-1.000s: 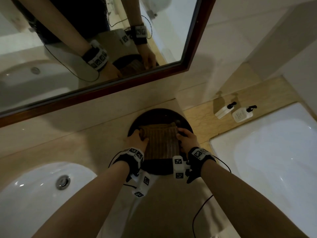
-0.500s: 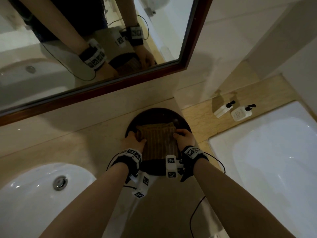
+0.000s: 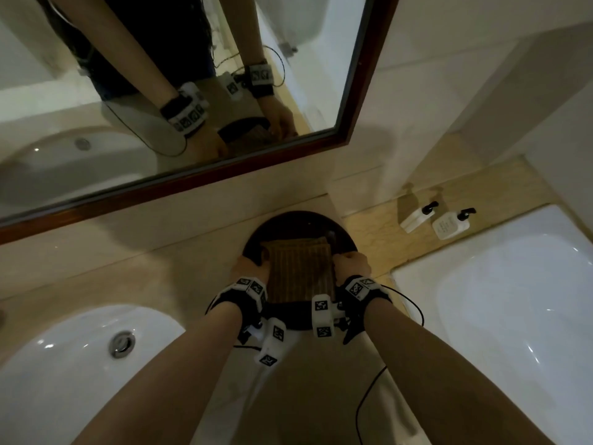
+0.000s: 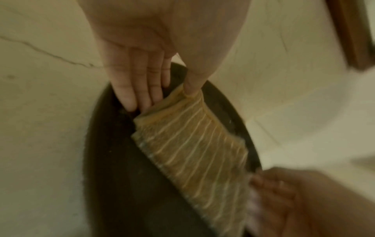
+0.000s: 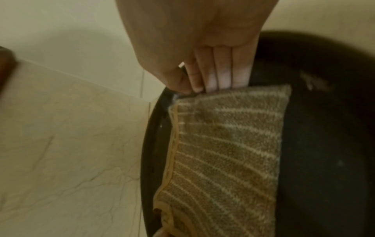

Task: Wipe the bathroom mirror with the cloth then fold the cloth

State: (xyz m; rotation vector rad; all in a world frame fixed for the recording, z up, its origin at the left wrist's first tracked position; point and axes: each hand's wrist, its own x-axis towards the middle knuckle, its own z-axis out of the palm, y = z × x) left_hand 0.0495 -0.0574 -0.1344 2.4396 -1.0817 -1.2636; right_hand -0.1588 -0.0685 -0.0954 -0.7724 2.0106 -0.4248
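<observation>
While pinching opposite edges of folded striped cloth (image 3: 300, 273) on dark round tray (image 3: 288, 224) on worktop: left hand (image 3: 248, 268) and right hand (image 3: 351, 263) both clamped on it, drawn nearer than a second ago; fold likely being squared, mirror (image 3: 96, 123) untouched.

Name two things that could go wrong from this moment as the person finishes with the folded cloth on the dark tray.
The cloth is held only at its edges by the left hand and right hand, so its layers may slip apart. The round tray may slide on the smooth counter toward the basin.
</observation>
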